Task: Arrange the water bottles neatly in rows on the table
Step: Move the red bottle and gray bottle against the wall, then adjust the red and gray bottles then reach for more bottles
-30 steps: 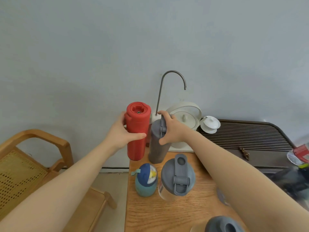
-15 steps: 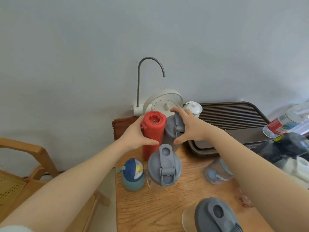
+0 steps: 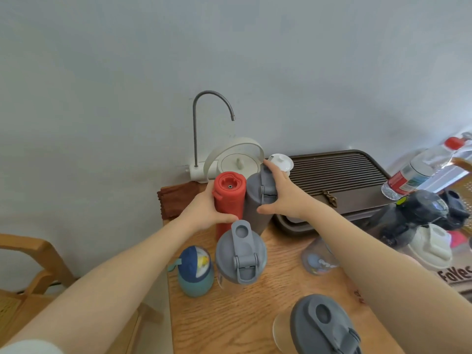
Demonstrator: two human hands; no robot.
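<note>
The wooden bench (image 3: 255, 315) carries a half-sorted set of bottles. Near its front edge stands a large grey-lidded bottle (image 3: 324, 328), apart from the rest. A second grey-lidded bottle (image 3: 240, 254) and a small blue-capped bottle (image 3: 195, 270) stand side by side as one row. Behind them, the left hand (image 3: 204, 213) grips the red bottle (image 3: 229, 198) and the right hand (image 3: 283, 198) wraps its fingers around the tall grey bottle (image 3: 258, 200), the two touching as a back row. Several bottles at right look unsorted.

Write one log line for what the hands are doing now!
left hand: grips red bottle | right hand: grips grey bottle | bottles: upright, side by side | table: back row
</note>
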